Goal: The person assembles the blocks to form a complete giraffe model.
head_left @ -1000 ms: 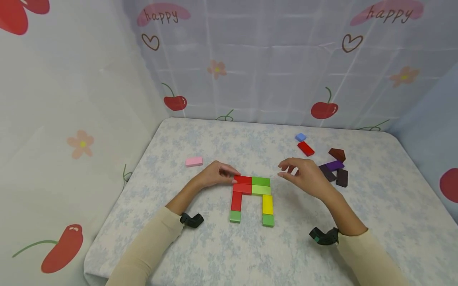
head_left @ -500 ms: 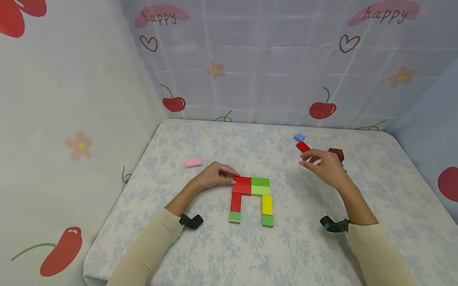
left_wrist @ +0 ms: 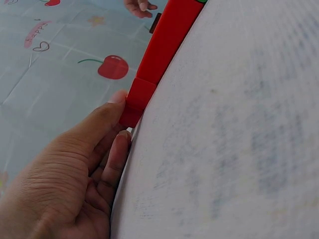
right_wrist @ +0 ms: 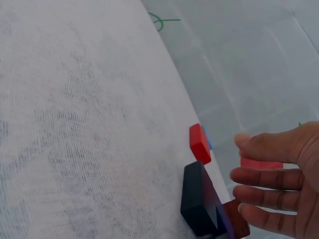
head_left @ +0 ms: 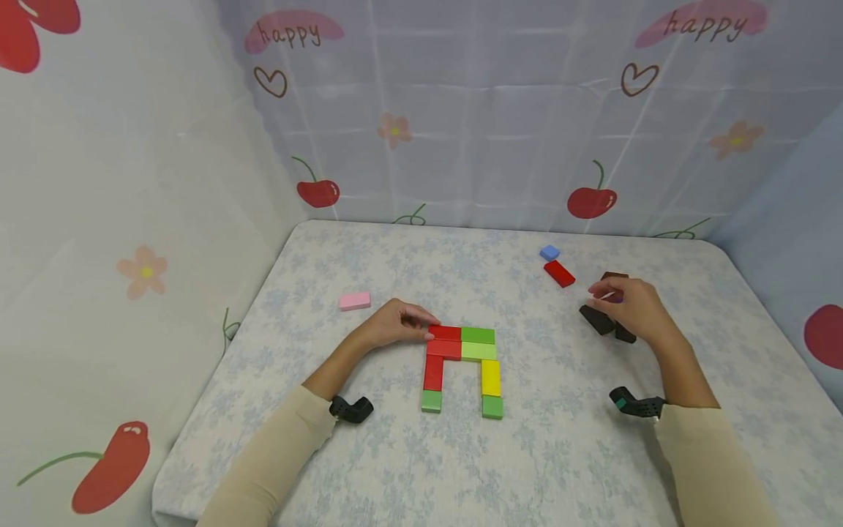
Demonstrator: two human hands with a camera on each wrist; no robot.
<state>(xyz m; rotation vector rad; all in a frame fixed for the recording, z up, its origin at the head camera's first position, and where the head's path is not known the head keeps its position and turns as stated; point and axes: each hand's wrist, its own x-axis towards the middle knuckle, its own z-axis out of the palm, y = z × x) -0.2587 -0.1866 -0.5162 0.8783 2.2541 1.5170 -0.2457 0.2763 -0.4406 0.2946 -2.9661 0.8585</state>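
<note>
Several flat coloured blocks lie joined in an arch shape in the head view. My left hand (head_left: 395, 323) is at its upper left corner, thumb and forefinger on either side of the end of the red block (head_left: 445, 334); the left wrist view shows this red block (left_wrist: 137, 99) between the fingertips. My right hand (head_left: 635, 306) hovers over the dark pile at the right, thumb and fingers apart, holding nothing. Below its fingers lie a black block (head_left: 596, 320) and a purple block (right_wrist: 227, 221), partly hidden. A brown block (right_wrist: 238, 216) lies beside them.
A separate red block (head_left: 559, 274) and a small blue block (head_left: 549, 252) lie at the back right. Left of the arch is a pink block (head_left: 355, 301). The arch's right leg has a yellow block (head_left: 490, 378) and a green block (head_left: 492, 407).
My right hand has moved right, from beside the arch, past the loose red block, to over the dark blocks. The left hand and the arch have stayed in place.
</note>
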